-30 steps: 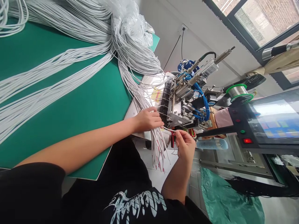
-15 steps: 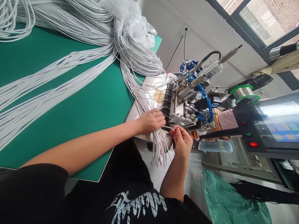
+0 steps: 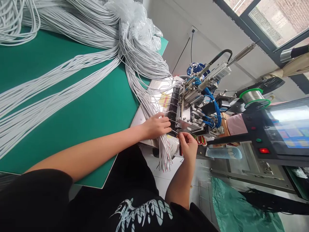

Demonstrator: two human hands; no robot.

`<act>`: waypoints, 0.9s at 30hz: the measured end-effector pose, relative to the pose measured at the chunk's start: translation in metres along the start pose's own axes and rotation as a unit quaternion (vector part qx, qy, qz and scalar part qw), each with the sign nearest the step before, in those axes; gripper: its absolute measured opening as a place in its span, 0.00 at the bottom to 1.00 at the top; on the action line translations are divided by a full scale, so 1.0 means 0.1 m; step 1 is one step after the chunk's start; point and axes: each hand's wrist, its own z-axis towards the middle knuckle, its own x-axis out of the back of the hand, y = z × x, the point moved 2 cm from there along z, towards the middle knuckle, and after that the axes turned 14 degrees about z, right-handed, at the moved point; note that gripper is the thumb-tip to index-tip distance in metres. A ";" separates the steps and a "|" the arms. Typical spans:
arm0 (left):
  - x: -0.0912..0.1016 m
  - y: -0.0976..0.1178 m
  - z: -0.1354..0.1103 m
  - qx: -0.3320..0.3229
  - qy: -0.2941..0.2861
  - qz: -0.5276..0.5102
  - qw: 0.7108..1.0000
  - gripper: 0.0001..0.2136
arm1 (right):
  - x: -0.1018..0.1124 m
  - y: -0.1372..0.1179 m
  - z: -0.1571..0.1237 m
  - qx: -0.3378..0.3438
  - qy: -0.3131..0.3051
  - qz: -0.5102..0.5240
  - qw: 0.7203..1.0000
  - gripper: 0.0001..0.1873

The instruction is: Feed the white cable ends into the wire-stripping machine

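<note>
As the head view looks down on the work, the left hand [image 3: 158, 126] is curled over a bundle of white cables [image 3: 164, 149], its fingers wrapped about the upper part while the loose ends, some tipped with pink or red, hang below it beyond the table's edge. Just beside it, the right hand [image 3: 187, 141] has thumb and forefinger pinched together on a single white cable [image 3: 174, 131], which runs across from the left hand to the near end of a machine [image 3: 187, 111]; the exact tip is hidden by the fingers. Several other thin cables lead into a black strip [image 3: 173, 104] along the machine's side, above the hands in the view, and blue tubes [image 3: 213, 108] loop over its far side. The bundle stretches back over a metal plate [image 3: 137, 120] to a large heap of cables [image 3: 142, 56] beside clear plastic wrapping [image 3: 134, 17], and two long, flat swaths of cable spread leftward over the green table [image 3: 101, 103]. To the right stand a spool with green rims [image 3: 253, 97] and a tilted screen [image 3: 287, 127] whose panel carries a glowing red button [image 3: 264, 150]; a pale blue bottle [image 3: 224, 153] lies below them, with a green sack [image 3: 241, 206] lower still.
</note>
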 end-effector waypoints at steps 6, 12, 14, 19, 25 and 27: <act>-0.05 -0.01 -0.02 -0.004 -0.033 -0.024 0.999 0.10 | -0.06 0.19 0.08 0.001 -0.019 0.058 0.998 0.16; -0.04 -0.02 -0.01 -0.019 -0.035 -0.026 0.999 0.10 | -0.09 0.19 0.09 0.007 -0.038 0.075 0.996 0.17; -0.04 -0.02 -0.01 -0.024 -0.025 -0.023 0.999 0.10 | -0.09 0.17 0.09 0.017 -0.030 0.075 0.997 0.16; -0.04 -0.03 -0.01 -0.020 -0.032 -0.034 0.999 0.10 | -0.12 0.24 0.09 -0.019 -0.020 0.118 0.993 0.17; -0.03 -0.02 -0.01 -0.005 -0.049 -0.044 0.998 0.10 | -0.21 0.30 0.11 -0.104 -0.004 0.194 0.975 0.20; -0.02 -0.02 -0.01 0.001 -0.050 -0.040 0.998 0.10 | -0.23 0.29 0.11 -0.118 0.006 0.206 0.971 0.21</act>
